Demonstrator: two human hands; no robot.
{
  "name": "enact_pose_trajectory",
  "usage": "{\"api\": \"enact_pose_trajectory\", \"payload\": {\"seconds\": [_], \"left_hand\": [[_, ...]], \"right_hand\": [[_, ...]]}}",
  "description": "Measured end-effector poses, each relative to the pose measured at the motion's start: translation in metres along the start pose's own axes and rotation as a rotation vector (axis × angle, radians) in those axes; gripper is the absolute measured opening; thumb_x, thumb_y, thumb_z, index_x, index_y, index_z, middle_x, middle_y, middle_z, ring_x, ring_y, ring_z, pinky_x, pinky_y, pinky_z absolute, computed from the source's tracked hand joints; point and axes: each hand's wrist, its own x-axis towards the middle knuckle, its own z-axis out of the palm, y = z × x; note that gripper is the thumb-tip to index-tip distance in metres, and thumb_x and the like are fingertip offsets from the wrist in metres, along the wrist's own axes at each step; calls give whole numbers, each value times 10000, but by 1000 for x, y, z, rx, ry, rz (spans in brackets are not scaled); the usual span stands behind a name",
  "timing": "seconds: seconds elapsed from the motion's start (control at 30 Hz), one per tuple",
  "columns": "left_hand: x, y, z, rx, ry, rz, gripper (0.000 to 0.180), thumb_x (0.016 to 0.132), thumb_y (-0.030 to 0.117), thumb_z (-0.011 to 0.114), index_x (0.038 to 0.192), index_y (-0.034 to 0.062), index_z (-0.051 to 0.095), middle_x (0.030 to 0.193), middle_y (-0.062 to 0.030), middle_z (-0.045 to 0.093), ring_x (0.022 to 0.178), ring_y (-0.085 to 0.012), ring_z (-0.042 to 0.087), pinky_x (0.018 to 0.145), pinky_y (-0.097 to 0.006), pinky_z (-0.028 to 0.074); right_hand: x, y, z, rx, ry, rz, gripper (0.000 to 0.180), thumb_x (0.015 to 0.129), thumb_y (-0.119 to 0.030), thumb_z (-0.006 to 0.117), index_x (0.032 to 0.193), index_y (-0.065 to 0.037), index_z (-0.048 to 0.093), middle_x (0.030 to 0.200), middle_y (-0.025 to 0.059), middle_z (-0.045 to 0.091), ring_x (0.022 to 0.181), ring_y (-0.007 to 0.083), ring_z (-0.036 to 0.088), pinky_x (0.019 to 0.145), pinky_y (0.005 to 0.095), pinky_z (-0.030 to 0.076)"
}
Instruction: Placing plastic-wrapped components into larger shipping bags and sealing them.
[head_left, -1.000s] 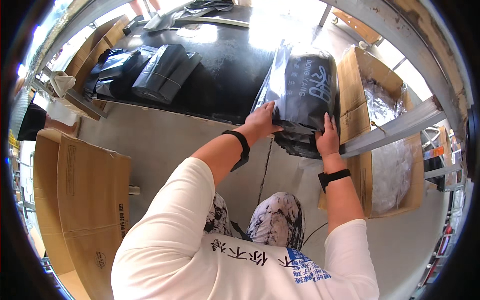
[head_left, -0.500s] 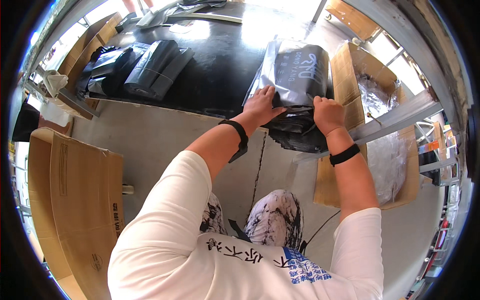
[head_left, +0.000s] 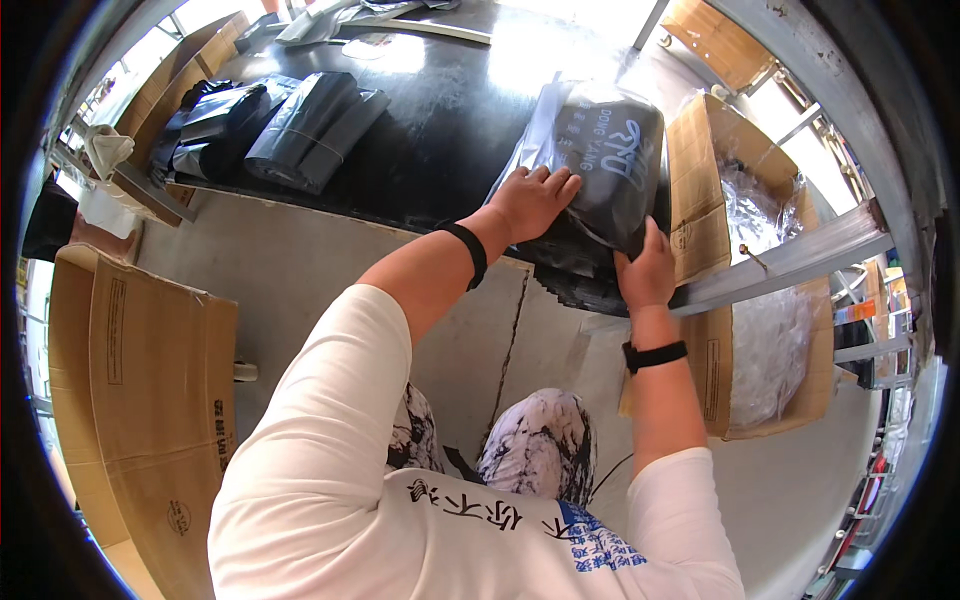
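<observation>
A dark garment sealed in a clear plastic bag (head_left: 610,150) lies on the black table (head_left: 440,120), on top of a stack of flat black bags (head_left: 575,275) at the table's near edge. My left hand (head_left: 530,200) presses flat on the package's left side, fingers spread. My right hand (head_left: 648,270) grips its near right corner, thumb on top. Both wrists carry black bands.
Several packed black bags (head_left: 270,125) lie at the table's left. An open cardboard box (head_left: 745,290) lined with clear plastic stands on the floor to the right, crossed by a metal rail (head_left: 800,255). Flat cardboard (head_left: 140,380) rests on the left floor.
The package has slid away from me, further onto the table. My left hand shifted from its near edge onto its left face; my right hand followed at the near corner.
</observation>
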Motion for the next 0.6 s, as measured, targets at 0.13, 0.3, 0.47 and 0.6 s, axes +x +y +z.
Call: {"api": "enact_pose_trajectory", "payload": {"seconds": [0.13, 0.3, 0.47, 0.6], "left_hand": [[4, 16, 5, -258, -68, -68, 731, 773, 117, 603, 1429, -23, 312, 1461, -200, 358, 1270, -406, 434, 1034, -456, 401], [15, 25, 0, -720, -431, -481, 853, 759, 236, 612, 1459, -39, 209, 1515, -324, 136, 1373, -497, 239, 1122, -471, 294], [2, 23, 22, -754, -361, -554, 984, 687, 290, 681, 1473, -35, 185, 1529, -324, 103, 1407, -465, 195, 1143, -442, 266], [-5, -3, 35, -913, -270, -512, 1012, 637, 285, 737, 1441, -56, 227, 1520, -351, 87, 1400, -464, 215, 1144, -390, 258]], "right_hand": [[-6, 40, 31, 873, -221, 586, 859, 718, -291, 777, 1398, 60, 386, 1396, 246, 457, 1272, 337, 463, 1044, 375, 363], [4, 65, 39, 965, -313, 732, 612, 755, -186, 773, 1233, 107, 528, 1140, 146, 641, 1022, 223, 604, 930, 317, 438], [17, -2, 8, 703, -134, 369, 443, 771, -221, 743, 1085, 69, 624, 996, 166, 696, 922, 305, 662, 831, 373, 492], [51, -55, -7, 131, -47, 46, 284, 743, -244, 672, 884, 3, 679, 883, 260, 659, 862, 429, 631, 752, 489, 511]]}}
